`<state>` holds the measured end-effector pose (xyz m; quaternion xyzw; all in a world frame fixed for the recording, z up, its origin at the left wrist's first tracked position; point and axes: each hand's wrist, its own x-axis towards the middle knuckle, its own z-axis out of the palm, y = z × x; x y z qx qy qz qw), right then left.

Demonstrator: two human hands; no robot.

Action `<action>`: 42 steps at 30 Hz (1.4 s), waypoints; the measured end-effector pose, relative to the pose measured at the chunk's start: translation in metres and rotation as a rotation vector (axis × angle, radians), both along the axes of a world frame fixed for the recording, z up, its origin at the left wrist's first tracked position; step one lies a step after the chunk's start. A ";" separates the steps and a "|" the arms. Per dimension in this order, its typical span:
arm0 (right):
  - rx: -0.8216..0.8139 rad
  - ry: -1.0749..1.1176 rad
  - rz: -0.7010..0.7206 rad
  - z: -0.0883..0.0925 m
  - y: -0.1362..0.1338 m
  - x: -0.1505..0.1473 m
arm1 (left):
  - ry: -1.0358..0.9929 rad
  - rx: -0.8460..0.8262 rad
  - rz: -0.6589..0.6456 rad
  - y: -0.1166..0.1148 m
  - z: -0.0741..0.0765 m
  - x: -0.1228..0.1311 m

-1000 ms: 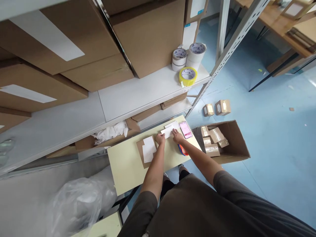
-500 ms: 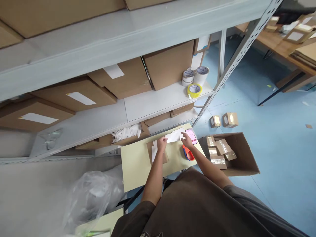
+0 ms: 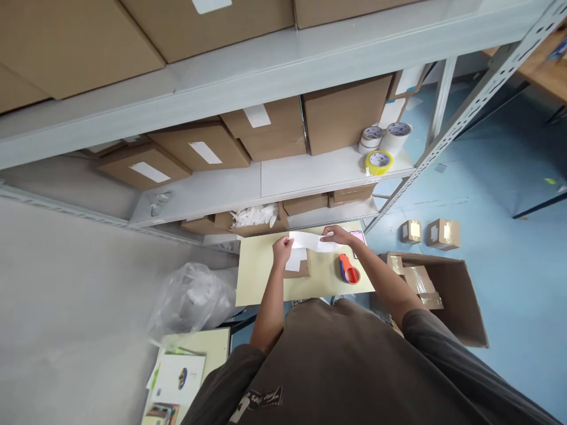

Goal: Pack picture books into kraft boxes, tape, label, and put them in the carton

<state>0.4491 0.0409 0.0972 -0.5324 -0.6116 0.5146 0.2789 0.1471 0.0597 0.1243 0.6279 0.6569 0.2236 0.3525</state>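
A white strip of paper (image 3: 305,240) is stretched between my two hands above the pale yellow table (image 3: 261,277). My left hand (image 3: 282,251) pinches its left end, and my right hand (image 3: 337,235) has its fingers closed on the right end. Below the strip lies a flat piece of brown cardboard (image 3: 303,270) with white paper (image 3: 294,260) on top. An orange and blue tape dispenser (image 3: 349,270) rests to the right, close to my right forearm. Behind that forearm a phone (image 3: 358,236) with a pink screen is partly hidden.
Ahead stands a metal shelf (image 3: 310,171) with cardboard boxes (image 3: 349,115) and tape rolls (image 3: 378,162). An open carton (image 3: 469,301) of small boxes sits on the floor at right, near two little boxes (image 3: 443,234). A plastic bag (image 3: 190,298) lies left.
My right hand has closed on the right end of the paper strip, which is now held up between both hands. The whole view has shifted, with the shelf sitting farther right.
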 end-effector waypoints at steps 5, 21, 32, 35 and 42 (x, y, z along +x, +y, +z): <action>0.088 -0.047 0.014 0.009 0.003 -0.016 | 0.096 0.031 0.099 -0.022 0.018 -0.006; 0.162 -0.005 0.115 0.034 -0.006 -0.033 | 0.058 0.208 -0.636 -0.006 0.038 0.033; 0.134 0.021 0.061 0.034 -0.013 -0.034 | -0.484 -0.120 -0.442 -0.018 0.001 0.034; 0.146 0.037 0.036 0.029 -0.013 -0.035 | -0.513 -0.167 -0.365 -0.022 -0.003 0.035; 0.107 -0.256 -0.272 0.013 -0.013 -0.014 | -0.282 0.067 -0.023 -0.015 0.010 0.004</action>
